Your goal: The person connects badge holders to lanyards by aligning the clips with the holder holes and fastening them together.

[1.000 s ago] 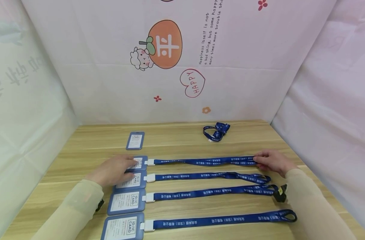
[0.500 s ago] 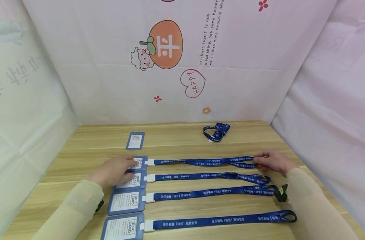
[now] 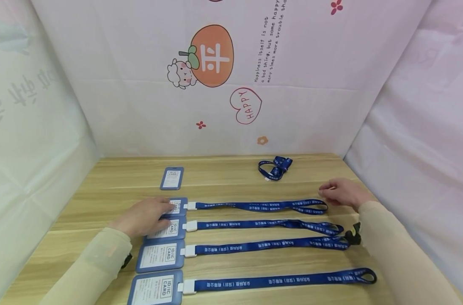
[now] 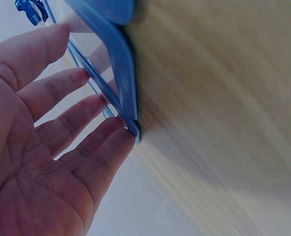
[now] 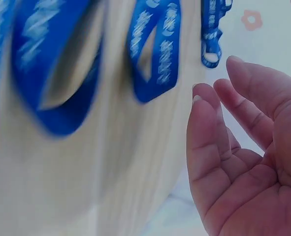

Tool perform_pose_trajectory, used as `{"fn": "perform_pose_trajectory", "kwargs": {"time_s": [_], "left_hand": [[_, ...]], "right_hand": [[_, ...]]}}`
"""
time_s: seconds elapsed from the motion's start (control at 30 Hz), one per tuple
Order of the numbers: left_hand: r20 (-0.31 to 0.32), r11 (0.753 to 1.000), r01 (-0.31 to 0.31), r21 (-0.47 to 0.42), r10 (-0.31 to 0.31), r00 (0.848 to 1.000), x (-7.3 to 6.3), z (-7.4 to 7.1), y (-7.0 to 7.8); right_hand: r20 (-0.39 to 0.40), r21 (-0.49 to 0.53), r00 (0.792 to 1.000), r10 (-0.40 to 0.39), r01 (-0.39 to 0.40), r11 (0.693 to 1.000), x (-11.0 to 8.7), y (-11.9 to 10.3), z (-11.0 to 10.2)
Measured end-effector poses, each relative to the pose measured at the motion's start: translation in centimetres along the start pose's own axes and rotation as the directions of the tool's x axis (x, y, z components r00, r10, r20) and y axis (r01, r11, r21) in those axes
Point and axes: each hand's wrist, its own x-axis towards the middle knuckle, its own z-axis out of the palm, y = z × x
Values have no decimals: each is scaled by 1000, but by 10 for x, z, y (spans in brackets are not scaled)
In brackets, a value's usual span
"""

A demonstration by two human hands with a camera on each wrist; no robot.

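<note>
My left hand [image 3: 140,217] lies over the farthest badge holder [image 3: 180,206] of a column and partly covers the holder [image 3: 173,228] below it. In the left wrist view its fingers are spread and their tips touch a blue holder edge [image 4: 120,69]. From the farthest holder a blue lanyard [image 3: 262,206] runs right, laid out flat with a looped end. My right hand [image 3: 343,194] is just beyond that loop, apart from it. Nothing shows between its fingers and thumb in the right wrist view, where the lanyard loop [image 5: 160,81] lies to its left.
Two nearer holders [image 3: 161,256] with lanyards [image 3: 269,245] lie parallel, closer to me. Farther back are a loose badge holder [image 3: 172,178] at left and a bundled blue lanyard [image 3: 280,166] at right. Printed white cloth [image 3: 159,118] walls the wooden table [image 3: 224,182] at back and sides.
My right hand has let go of the far lanyard's loop and moved slightly up and away from it. The loop had opened wider before that. My left hand has stayed put.
</note>
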Motion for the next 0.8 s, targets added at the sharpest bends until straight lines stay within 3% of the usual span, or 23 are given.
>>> {"fn": "perform_pose_trajectory", "kwargs": {"time_s": [0.17,0.43,0.8], "left_hand": [[2,1000,6,-2,-6,1000,-1,0,-1],[2,1000,22,-6,-22,1000,-1,2,-3],[6,1000,27,-3,-27,1000,1,2,-2]], "right_hand": [[10,-54,1000,-5,5,999,15,-30,5],[-13,-178,997,-77,73,981,45,-70,26],[-35,-285,990,-135,119,951,76,-87,53]]}}
